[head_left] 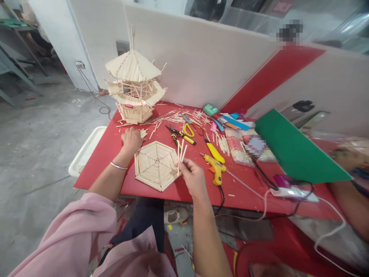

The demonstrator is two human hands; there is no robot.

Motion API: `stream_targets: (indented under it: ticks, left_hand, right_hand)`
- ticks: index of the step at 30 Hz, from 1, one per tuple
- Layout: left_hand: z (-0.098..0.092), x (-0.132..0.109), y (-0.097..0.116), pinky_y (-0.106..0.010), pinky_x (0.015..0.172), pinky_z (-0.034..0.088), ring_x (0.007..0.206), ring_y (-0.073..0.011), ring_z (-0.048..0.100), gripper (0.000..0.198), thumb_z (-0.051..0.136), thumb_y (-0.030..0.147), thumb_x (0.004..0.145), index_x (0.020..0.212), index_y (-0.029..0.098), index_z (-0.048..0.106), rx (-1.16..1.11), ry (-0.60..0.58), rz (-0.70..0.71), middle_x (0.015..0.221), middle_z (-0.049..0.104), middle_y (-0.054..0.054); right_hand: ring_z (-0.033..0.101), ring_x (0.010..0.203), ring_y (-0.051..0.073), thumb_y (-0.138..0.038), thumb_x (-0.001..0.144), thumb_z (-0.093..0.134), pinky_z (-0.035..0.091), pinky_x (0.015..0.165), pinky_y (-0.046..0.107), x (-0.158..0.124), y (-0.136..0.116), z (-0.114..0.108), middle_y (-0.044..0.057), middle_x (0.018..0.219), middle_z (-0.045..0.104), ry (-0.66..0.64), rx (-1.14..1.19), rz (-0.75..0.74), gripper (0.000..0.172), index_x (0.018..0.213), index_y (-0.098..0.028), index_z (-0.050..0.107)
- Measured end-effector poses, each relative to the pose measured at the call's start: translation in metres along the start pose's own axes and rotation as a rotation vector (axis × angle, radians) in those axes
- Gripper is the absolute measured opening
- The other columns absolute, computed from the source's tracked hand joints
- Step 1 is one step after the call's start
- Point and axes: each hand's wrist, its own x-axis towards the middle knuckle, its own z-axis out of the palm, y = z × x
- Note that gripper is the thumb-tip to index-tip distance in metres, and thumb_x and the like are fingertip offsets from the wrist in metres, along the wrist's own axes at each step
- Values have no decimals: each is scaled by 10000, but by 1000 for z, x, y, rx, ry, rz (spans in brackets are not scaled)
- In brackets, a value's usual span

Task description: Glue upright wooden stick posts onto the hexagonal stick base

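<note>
Right hand (192, 177) is pinching a small bundle of thin sticks (181, 151) between thumb and fingers and holding them upright; the lower ends of the sticks are disappearing inside the grip. Left hand (131, 140) is resting knuckles-up on the red table (106, 157), its fingers curling away from the camera, so whether it is gripping anything cannot be determined. A pink sleeve (72, 234) is covering the left arm and running out past the bottom edge.

The hexagonal panel (155, 165) of glued sticks is lying flat between the two hands. The left hand is sitting just beside its far-left corner. The right hand is overlapping its right edge and hiding part of that edge, with the held sticks standing over the right corner.

A yellow glue gun (215, 167) is lying just right of the right hand, its cord dropping over the near table edge out of sight. Yellow-handled cutters (181, 134) are lying just beyond the panel among loose stick offcuts (178, 115). Packets of sticks (235, 146) are lying farther right, one partly hidden behind a blurred patch. A green sheet (291, 150) is overlapping the table's right side. A stick pagoda model (135, 88) is standing at the far-left corner, against the white partition (201, 65). At the right edge, what looks like another person's forearm (350, 204) is being cut off by the frame.
</note>
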Motion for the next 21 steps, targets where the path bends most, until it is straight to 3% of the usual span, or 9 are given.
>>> stream_targets:
  ticks: [5,7,9,10,12,15,17,21]
  left_hand:
    - [-2,-1,0,-534,974,357,1182,-432,468,281,746,374,780,945,147,724,-135,61,21,1140,601,-226]
    - [-5,-2,4,-495,990,364,1194,-392,478,182,708,311,805,908,163,735,-271,132,96,1151,609,-200]
    - [-8,-7,12,-403,944,420,1088,-299,552,138,674,289,825,880,185,747,-493,119,246,1095,646,-150]
    - [-9,-11,18,-353,890,450,986,-248,586,133,676,291,819,867,192,752,-626,48,337,1032,668,-123]
    - [-10,-21,29,-277,748,472,794,-173,593,127,711,296,776,841,196,757,-877,-212,496,890,690,-72]
    - [-7,-36,43,-223,573,421,620,-119,552,157,734,316,742,805,174,752,-1129,-570,533,732,660,-33]
    - [-3,-43,47,-215,527,397,553,-97,523,180,739,312,742,827,154,753,-1216,-636,480,690,647,-23]
    - [3,-45,48,-200,496,382,526,-81,493,178,747,314,752,810,146,752,-1224,-572,493,664,625,-16]
  right_hand:
    - [495,541,121,-534,788,664,377,498,246,-2,5,1,20,683,650,38,-46,30,378,889,-177,737]
    - [514,560,129,-515,780,666,389,515,250,0,1,4,25,704,664,49,-48,29,363,894,-179,743]
    - [533,590,134,-483,773,665,410,556,254,4,-5,10,27,725,682,30,-62,18,329,883,-183,746]
    - [540,604,137,-470,770,661,419,577,257,7,-7,13,25,725,686,7,-78,14,312,864,-185,747]
    - [544,620,141,-457,770,647,423,607,261,15,-11,21,16,719,687,-64,-106,10,292,841,-191,746]
    - [539,633,148,-445,787,616,419,634,266,24,-11,29,-6,674,650,-143,-134,-24,273,787,-196,728]
    - [545,653,157,-431,805,593,421,655,272,26,-8,32,-10,650,621,-162,-150,-62,268,715,-198,692]
    - [589,740,182,-357,828,557,448,721,295,23,-4,34,10,725,651,-167,-195,-122,227,717,-203,681]
